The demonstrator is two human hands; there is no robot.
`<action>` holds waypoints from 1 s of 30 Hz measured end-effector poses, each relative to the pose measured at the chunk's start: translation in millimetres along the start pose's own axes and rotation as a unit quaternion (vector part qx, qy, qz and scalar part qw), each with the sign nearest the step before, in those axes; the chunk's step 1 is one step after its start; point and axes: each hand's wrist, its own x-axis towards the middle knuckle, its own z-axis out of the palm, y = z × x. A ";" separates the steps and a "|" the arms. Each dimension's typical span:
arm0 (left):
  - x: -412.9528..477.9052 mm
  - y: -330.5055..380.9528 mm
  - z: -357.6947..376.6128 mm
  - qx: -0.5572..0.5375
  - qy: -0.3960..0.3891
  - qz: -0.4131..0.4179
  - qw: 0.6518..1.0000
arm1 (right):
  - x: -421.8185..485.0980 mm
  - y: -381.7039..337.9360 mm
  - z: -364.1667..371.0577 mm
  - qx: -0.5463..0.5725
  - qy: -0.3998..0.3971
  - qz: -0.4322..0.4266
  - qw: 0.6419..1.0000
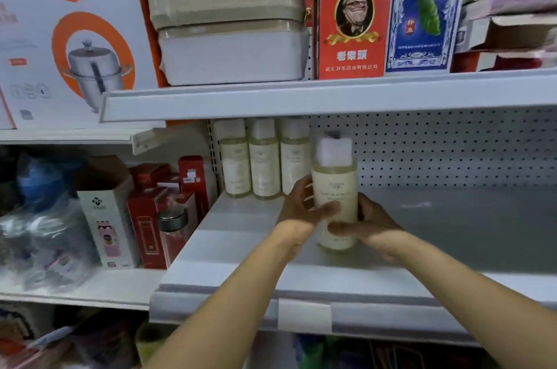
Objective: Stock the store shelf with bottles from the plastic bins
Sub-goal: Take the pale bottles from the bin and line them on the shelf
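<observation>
A pale bottle [334,184] with a white cap [334,149] and a cream label is grasped by both hands from opposite sides. The left grip [301,209] is wrapped around the bottle's left side, with the thumb laid across the front of the label. The right grip [373,227] is curled around the lower right side, its thumb pointing across the front just under the left thumb. The bottle is held upright between the two grips, over the grey shelf [452,233]. Its base is seen low against the shelf surface, but whether it is touching cannot be told.

Beyond the left grip and a little to its left, three matching bottles [264,169] are stood in a row at the back of the same shelf, side by side and close together. The rightmost of them is partly hidden behind the held bottle. Beyond and to the right of the right grip, a perforated back panel [452,148] is seen. Below both grips, a white label strip [304,316] is fixed to the shelf's front edge.

Well to the left of the left grip, on a neighbouring shelf, red boxes [147,218] and a steel-capped flask [173,227] are kept. Above both grips, on the upper shelf [301,97], stacked containers [232,16], a red box [351,22] and a blue box [422,7] are stored.
</observation>
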 end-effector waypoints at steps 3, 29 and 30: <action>21.9 -9.3 4.7 0.025 0.004 0.009 1.000 | 15.0 4.1 -6.1 -0.009 -0.001 -0.037 0.999; 128.2 -74.6 22.5 -0.021 0.090 -0.164 0.982 | 165.1 31.8 -17.4 -0.099 0.110 0.027 0.989; 127.8 -73.6 22.4 -0.017 0.092 -0.168 0.981 | 164.7 31.2 -17.3 -0.101 0.112 0.032 0.988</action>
